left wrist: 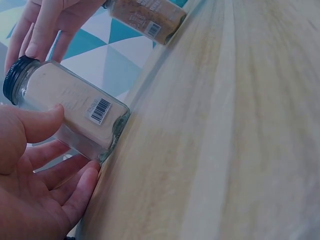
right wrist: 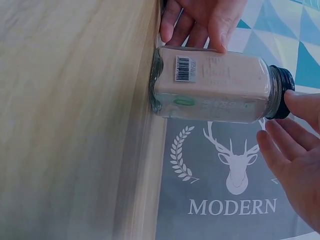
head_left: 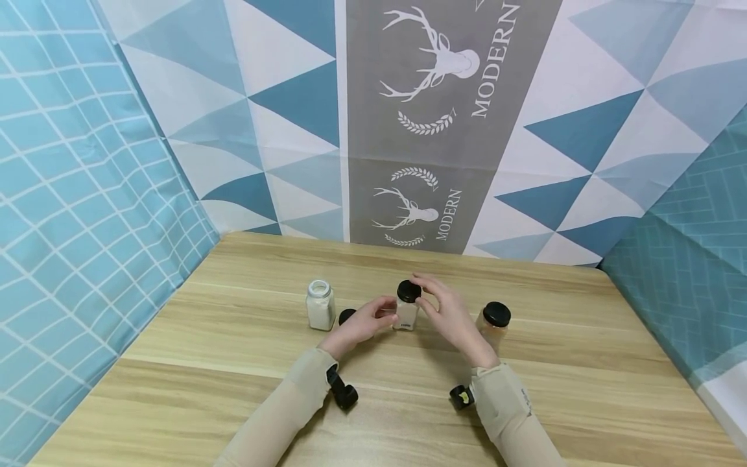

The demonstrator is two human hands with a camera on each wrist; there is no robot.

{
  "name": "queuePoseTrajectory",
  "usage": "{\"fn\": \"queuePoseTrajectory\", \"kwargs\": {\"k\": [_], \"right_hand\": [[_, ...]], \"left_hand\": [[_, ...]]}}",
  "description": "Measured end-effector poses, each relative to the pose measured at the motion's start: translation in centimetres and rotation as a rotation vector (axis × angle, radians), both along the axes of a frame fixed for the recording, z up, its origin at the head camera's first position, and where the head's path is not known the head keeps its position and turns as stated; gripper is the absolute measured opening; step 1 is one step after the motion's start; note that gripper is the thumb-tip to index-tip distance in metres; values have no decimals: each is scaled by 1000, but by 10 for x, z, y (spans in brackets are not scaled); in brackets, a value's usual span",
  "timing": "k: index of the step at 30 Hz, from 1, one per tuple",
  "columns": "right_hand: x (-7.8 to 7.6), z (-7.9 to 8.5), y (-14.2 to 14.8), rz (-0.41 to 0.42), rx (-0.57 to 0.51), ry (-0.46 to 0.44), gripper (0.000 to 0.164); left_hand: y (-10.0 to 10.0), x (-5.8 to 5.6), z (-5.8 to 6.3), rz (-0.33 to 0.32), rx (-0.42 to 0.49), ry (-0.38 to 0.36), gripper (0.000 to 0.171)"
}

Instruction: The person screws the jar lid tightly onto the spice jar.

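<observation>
A: Closest to the fingers?
B: Pale-filled jar (right wrist: 215,82), upright on the table (head_left: 397,421), long axis vertical, just right of the fingertips of the left hand (head_left: 363,321)
A: State of those?
B: Thumb against the glass, other fingers curved alongside; whether they squeeze, cannot tell
A: And the right hand (head_left: 449,312)?
B: Pinching the black lid (head_left: 408,290), thumb one side, fingertips opposite. Lid sits on the jar's neck, up the axis from the left fingers. Right is nearer the top, left nearer the body; my judgement, that stacking is what matters
A: Farther out?
B: A black-topped item (head_left: 347,316), left of the left fingertips, mostly hidden by the hand. Beyond that, a lidless jar (head_left: 320,310), left again. Other way, a brown-filled jar (head_left: 497,316), black-lidded, right of the right fingers, near that wrist
</observation>
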State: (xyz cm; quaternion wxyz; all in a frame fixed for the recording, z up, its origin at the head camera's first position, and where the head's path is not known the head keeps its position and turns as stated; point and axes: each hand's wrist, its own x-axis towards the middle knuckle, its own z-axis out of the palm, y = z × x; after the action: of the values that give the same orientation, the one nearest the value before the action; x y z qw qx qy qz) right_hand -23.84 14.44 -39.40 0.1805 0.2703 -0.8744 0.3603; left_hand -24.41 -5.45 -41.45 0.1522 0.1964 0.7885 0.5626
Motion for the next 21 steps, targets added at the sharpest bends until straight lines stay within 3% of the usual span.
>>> {"fn": "queuePoseTrajectory", "kwargs": {"k": [3, 10, 16, 21], "right_hand": [[0, 0, 0, 12, 13, -12, 37], [0, 0, 0, -28, -29, -25, 33], [1, 1, 1, -81, -55, -20, 29], [0, 1, 1, -67, -56, -9, 30]], "left_hand": [[0, 0, -2, 2, -2, 6, 45], [0, -12, -22, 16, -6, 13, 46], [0, -13, -24, 16, -7, 6, 47], [0, -12, -22, 11, -1, 10, 47]]}}
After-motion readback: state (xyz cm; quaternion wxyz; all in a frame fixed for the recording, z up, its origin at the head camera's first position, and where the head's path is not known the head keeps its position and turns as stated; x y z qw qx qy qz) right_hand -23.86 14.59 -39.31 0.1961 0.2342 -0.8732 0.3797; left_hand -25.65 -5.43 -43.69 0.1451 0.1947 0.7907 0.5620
